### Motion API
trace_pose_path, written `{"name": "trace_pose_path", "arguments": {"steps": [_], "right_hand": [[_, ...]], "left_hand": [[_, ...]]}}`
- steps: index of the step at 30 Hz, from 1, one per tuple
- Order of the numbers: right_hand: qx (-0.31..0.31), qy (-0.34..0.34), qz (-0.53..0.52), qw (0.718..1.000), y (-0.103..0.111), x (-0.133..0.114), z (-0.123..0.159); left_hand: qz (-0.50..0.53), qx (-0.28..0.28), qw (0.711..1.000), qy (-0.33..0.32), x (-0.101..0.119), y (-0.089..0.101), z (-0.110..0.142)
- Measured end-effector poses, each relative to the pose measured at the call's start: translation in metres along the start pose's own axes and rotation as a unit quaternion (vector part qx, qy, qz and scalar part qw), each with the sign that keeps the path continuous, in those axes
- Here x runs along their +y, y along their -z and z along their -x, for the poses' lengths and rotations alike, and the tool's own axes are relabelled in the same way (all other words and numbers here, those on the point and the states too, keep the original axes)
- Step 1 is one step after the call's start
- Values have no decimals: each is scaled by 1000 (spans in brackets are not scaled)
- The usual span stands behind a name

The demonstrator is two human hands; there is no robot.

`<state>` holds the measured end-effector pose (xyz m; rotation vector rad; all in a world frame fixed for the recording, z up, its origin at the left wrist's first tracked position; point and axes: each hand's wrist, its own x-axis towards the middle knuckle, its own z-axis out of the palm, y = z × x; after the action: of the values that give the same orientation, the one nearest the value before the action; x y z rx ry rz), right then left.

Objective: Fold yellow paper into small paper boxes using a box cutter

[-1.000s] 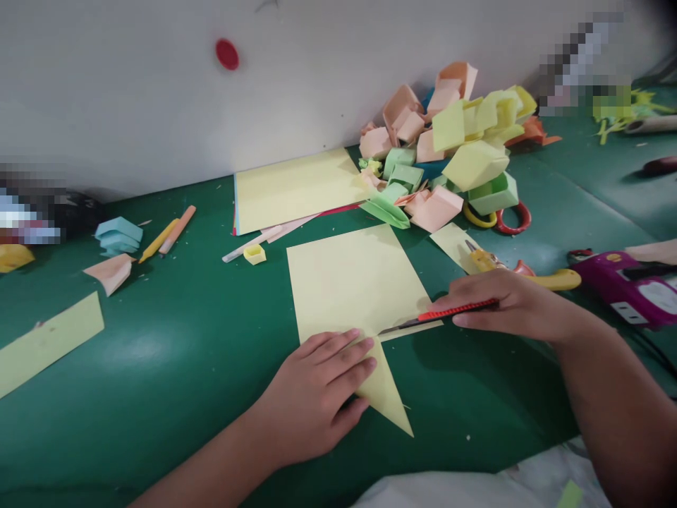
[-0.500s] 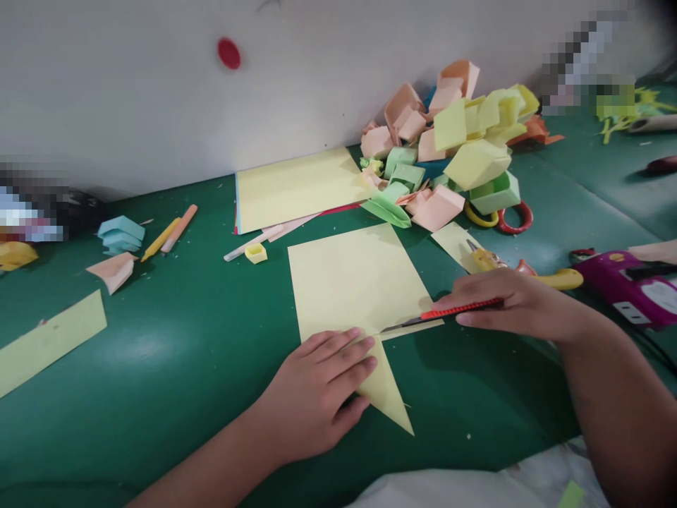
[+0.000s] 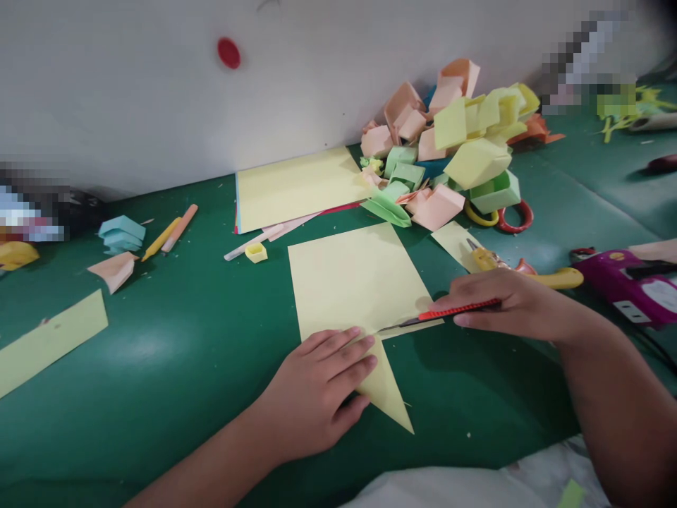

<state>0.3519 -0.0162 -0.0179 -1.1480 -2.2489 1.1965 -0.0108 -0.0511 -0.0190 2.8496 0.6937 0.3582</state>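
Observation:
A pale yellow sheet of paper lies on the green table, its near part folded over into a pointed flap. My left hand rests flat on the fold, fingers stretched and holding nothing. My right hand grips a red utility knife held low and nearly flat. Its blade lies at the fold, the tip close to my left fingertips. To the right of the tip, a narrow strip of the paper shows below the blade, parted from the larger sheet.
Folded paper pieces are heaped at the back right, beside scissors handles. A yellow glue gun and a purple device lie right. Stacked sheets stand against the wall. Markers and a green strip lie left.
The knife in my right hand has slid very slightly to the left along the fold. My left hand and the paper look unmoved.

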Motion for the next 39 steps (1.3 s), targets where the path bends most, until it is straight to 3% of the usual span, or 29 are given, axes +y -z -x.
{"name": "trace_pose_path", "arguments": {"steps": [39], "right_hand": [[-2,5,-5,1000,-2,-4,-1]], "left_hand": [[26,0,1000,9,0,-2,1]]}}
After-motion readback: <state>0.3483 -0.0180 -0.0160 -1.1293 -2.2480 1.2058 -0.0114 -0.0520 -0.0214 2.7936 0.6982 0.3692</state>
